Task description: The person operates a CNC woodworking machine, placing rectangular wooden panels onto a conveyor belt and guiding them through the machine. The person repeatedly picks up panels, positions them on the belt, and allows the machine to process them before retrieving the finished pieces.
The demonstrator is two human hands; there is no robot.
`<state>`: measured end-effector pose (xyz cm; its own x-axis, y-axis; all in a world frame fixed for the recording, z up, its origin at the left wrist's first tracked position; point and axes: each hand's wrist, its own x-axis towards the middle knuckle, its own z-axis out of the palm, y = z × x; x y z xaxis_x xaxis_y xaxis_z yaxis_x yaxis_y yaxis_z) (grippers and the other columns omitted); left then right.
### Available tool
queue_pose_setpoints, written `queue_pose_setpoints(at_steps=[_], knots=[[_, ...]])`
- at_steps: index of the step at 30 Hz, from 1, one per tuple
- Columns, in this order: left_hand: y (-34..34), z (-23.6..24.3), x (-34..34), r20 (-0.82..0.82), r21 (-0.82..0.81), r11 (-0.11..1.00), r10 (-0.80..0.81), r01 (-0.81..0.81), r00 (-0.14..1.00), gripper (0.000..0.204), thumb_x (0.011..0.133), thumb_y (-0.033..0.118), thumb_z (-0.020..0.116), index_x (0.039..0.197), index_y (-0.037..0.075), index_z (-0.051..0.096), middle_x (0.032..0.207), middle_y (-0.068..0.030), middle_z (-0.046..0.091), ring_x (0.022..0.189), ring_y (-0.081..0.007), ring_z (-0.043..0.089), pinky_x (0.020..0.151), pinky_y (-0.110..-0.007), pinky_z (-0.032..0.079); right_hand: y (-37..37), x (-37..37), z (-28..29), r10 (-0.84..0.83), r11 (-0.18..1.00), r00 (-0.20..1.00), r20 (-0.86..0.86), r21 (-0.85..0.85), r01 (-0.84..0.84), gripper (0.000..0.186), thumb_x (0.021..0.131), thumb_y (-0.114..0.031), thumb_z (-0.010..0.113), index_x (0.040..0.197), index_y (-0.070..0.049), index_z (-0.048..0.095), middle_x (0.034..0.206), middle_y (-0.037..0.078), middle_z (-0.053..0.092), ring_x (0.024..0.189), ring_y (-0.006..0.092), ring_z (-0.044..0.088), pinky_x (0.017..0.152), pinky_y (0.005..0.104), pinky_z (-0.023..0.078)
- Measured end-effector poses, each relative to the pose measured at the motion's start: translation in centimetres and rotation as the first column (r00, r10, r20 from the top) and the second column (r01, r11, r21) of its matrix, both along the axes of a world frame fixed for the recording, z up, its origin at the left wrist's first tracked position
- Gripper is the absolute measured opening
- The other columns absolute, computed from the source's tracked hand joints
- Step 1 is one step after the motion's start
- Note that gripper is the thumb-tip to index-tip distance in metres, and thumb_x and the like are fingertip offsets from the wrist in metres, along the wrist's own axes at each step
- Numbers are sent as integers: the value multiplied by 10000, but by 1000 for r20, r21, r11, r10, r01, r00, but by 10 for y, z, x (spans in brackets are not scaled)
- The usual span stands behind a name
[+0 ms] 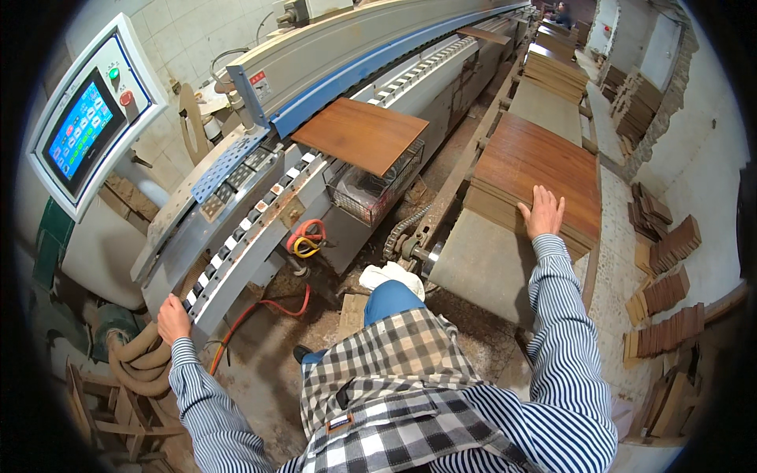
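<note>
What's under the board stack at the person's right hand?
A grey belt shows in front of the board stack and appears to continue beneath it; the stretch directly under the stack is hidden.

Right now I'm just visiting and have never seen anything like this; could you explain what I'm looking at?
Happily. No robot here: it's one person, seen through a wide fisheye camera worn on their own head and looking down, which is why straight edges bend. The striped sleeves lead to bare hands.

On the left runs a long machine with a screen panel beside it. A single brown board lies on it. The left hand is at the near end of its track; whether it grips anything, I can't tell.

On the right, a stack of brown boards sits on a grey surface. The right hand rests on the stack, fingers spread, not grasping.
</note>
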<state>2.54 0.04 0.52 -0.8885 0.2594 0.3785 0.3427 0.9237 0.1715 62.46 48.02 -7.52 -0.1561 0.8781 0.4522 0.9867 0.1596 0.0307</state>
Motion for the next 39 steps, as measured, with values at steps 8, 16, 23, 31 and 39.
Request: queue_pose_setpoints(at_steps=[8, 16, 23, 31, 39], knots=[[1, -3, 1, 1, 24, 999, -41, 41, 999, 479, 936, 396, 367, 940, 22, 667, 914, -252, 638, 855, -445, 592, 758, -536, 441, -19, 27, -15, 199, 952, 979, 43, 230, -204, 484, 769, -301, 709, 1172, -64, 583, 1167, 87, 593, 1099, 250, 524, 1043, 452, 338], [4, -1, -1, 16, 24, 999, -41, 40, 999, 471, 936, 390, 371, 903, 32, 674, 904, -238, 642, 845, -433, 601, 744, -524, 455, -88, 28, -27, -159, 973, 341, -927, -205, -105, 404, 878, -419, 621, 797, -23, 598, 776, 57, 648, 671, 178, 568, 594, 319, 462], [0, -4, -1, 4, 28, 999, -17, 16, 1000, 482, 928, 401, 352, 879, 58, 687, 903, -217, 657, 835, -416, 627, 750, -514, 482, -12, 72, -63, -321, 946, -621, -715, -211, -247, 413, 789, -338, 752, 1041, -72, 561, 826, 65, 603, 732, 182, 632, 657, 298, 544], [2, 4, 11, 1, 46, 999, -29, 29, 1000, 441, 918, 359, 379, 822, 66, 693, 808, -214, 660, 767, -401, 636, 733, -498, 488, -115, 6, -60, -387, 798, -580, -717, 54, -600, 112, 879, -147, 632, 966, -76, 636, 864, 37, 670, 699, 163, 626, 634, 311, 539], [-10, 10, 43, -209, 410, 765, -451, 497, 868, 410, 887, 339, 522, 1224, 107, 553, 1194, -162, 592, 1107, -329, 539, 951, -422, 404, -191, -193, 3, -666, 359, -330, -669, 100, -928, 145, 865, -58, 618, 1009, -37, 620, 947, 59, 643, 767, 160, 621, 657, 290, 527]])
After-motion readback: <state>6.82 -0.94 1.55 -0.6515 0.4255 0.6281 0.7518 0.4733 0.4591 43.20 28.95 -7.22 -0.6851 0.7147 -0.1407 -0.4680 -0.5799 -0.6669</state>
